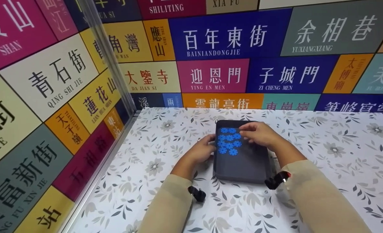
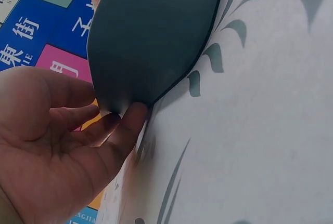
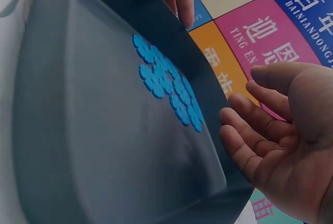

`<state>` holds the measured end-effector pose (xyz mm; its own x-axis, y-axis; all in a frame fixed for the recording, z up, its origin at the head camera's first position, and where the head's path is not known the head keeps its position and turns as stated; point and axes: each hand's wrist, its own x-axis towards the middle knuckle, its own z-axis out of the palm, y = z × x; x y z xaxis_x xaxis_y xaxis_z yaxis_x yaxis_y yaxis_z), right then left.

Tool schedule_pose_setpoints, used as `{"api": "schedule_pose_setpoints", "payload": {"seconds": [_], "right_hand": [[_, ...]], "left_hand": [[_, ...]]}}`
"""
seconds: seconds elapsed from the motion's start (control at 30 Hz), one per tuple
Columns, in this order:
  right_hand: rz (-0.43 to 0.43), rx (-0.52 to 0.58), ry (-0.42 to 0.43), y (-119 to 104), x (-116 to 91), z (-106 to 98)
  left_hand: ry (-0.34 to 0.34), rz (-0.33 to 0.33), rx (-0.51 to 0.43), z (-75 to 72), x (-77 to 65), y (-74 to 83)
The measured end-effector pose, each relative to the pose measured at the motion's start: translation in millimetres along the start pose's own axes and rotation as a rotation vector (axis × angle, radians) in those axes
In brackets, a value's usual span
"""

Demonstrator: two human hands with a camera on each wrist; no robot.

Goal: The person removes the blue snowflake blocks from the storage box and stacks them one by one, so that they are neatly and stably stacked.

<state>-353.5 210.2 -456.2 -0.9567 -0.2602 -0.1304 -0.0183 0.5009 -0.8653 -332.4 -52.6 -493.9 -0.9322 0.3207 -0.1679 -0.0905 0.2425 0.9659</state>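
Observation:
A dark grey rectangular tray [image 1: 243,168] lies on the table with several blue flower-shaped pieces [image 1: 229,141] grouped in its far left part. In the right wrist view these blue pieces [image 3: 166,81] lie flat, edge to edge, with notched outlines. My left hand [image 1: 202,149] touches the tray's left side; its fingertips [image 2: 136,110] meet the outer wall in the left wrist view. Over the tray's far right part is my right hand [image 1: 259,133], fingers loosely bent. Nothing shows between the right thumb and fingers [image 3: 237,141].
A white tablecloth [image 1: 308,136] with grey leaves and flowers covers the table. Behind it stands a wall [image 1: 211,76] of coloured street-name panels, and another panelled wall [image 1: 59,106] runs along the left. Dark wrist devices [image 1: 277,180] sit on both beige sleeves.

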Motion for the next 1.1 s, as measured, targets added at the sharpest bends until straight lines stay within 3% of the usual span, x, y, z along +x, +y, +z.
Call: {"api": "schedule_pose_setpoints", "payload": {"seconds": [0.43,0.73,1.1], "right_hand": [[0.038,0.030,-0.059,12,27,0],[0.043,-0.075,-0.096,17,37,-1],[0.042,-0.154,-0.161,17,41,-2]], "left_hand": [[0.012,-0.018,0.019,-3.3,-2.0,-1.3],[0.009,-0.019,0.037,-3.3,-1.4,-1.8],[0.042,-0.014,0.141,-3.3,-6.2,3.3]]}}
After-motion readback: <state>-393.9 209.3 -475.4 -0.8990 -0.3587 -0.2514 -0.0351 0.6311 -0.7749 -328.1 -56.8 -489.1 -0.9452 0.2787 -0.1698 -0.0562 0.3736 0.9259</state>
